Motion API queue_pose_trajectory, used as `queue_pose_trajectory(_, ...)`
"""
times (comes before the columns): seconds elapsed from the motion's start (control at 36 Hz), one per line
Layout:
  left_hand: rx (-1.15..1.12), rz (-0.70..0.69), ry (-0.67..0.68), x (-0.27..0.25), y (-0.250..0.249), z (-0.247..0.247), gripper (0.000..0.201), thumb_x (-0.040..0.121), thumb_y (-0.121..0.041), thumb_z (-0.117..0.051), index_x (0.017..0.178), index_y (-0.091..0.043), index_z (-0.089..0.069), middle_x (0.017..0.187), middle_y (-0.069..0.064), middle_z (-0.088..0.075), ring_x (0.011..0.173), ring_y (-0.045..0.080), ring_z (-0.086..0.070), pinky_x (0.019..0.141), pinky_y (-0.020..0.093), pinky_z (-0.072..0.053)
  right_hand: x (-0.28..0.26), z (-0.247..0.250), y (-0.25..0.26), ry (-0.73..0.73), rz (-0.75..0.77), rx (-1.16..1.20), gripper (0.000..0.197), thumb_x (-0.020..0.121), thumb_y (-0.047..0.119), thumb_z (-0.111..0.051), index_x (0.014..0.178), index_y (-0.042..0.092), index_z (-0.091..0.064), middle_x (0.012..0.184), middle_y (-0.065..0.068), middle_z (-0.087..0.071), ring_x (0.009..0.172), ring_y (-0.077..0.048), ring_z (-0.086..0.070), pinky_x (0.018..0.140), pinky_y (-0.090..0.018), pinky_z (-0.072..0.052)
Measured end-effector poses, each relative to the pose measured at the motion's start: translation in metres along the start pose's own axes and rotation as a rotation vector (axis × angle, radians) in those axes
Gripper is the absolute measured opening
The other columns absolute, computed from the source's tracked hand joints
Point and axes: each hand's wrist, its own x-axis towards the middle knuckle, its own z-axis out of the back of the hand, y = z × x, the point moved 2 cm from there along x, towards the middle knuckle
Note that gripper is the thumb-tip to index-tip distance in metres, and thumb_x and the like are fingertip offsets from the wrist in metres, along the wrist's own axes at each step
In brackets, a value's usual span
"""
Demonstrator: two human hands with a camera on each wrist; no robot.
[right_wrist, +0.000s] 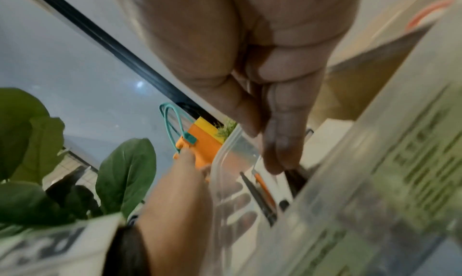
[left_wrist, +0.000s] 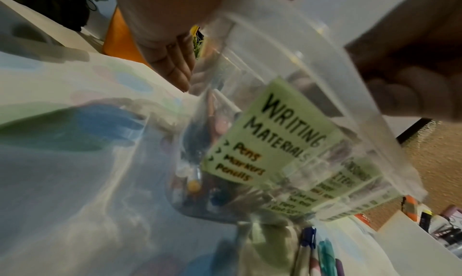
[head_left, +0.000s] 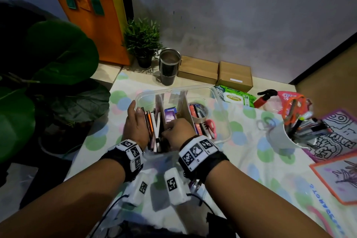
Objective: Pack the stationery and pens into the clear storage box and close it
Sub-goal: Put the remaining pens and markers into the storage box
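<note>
The clear storage box (head_left: pixel 222 102) stands on the dotted cloth, split by two upright dividers. Several pens (head_left: pixel 152 123) fill its left compartment, and a green "Writing Materials" label (left_wrist: pixel 275 134) is on its near wall. A purple packet (head_left: pixel 170 114) sits in the middle; a tape roll (head_left: pixel 201 112) and pink scissors (head_left: pixel 210 125) are on the right. My left hand (head_left: pixel 133 121) presses flat against the box's left wall, fingers (right_wrist: pixel 235 203) straight outside it. My right hand (head_left: pixel 179 131) reaches into the near end, fingertips (right_wrist: pixel 275 157) pinching a dark pen (right_wrist: pixel 296 178). A white cup (head_left: pixel 280 135) of more pens stands right.
A translucent plastic piece (head_left: pixel 162 168), perhaps the lid, lies under my wrists with loose pens (left_wrist: pixel 325 256) beside it. Behind the box stand a steel tumbler (head_left: pixel 169 65), two cardboard boxes (head_left: pixel 199 69) and a wipes pack (head_left: pixel 235 96). Colouring sheets (head_left: pixel 338 135) lie right, a big plant (head_left: pixel 58 83) left.
</note>
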Motion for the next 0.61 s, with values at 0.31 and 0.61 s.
queue_pose_trajectory(0.31, -0.01, -0.013, -0.012, 0.005, 0.01, -0.004, 0.056, 0.094, -0.053, -0.017, 0.146, -0.032, -0.022, 0.14, 0.016, -0.049, 0.127, 0.034, -0.048, 0.111, 0.047, -0.033, -0.029, 0.063, -0.105, -0.307, -0.19, 0.646, 0.02, 0.085, -0.011, -0.048, 0.076, 0.004, -0.058, 0.063, -0.01, -0.062, 0.041, -0.017, -0.055, 0.042, -0.021, -0.047)
queue_pose_trajectory(0.61, 0.019, -0.01, -0.014, 0.009, 0.01, -0.004, 0.052, 0.093, -0.056, -0.019, 0.142, -0.038, -0.022, 0.139, 0.012, -0.05, 0.125, 0.033, -0.051, 0.109, 0.049, -0.037, -0.032, 0.059, -0.172, -0.619, -0.202, 0.736, 0.026, 0.084, -0.007, -0.053, 0.067, 0.013, -0.055, 0.057, -0.01, -0.056, 0.037, -0.01, -0.049, 0.042, -0.019, -0.043)
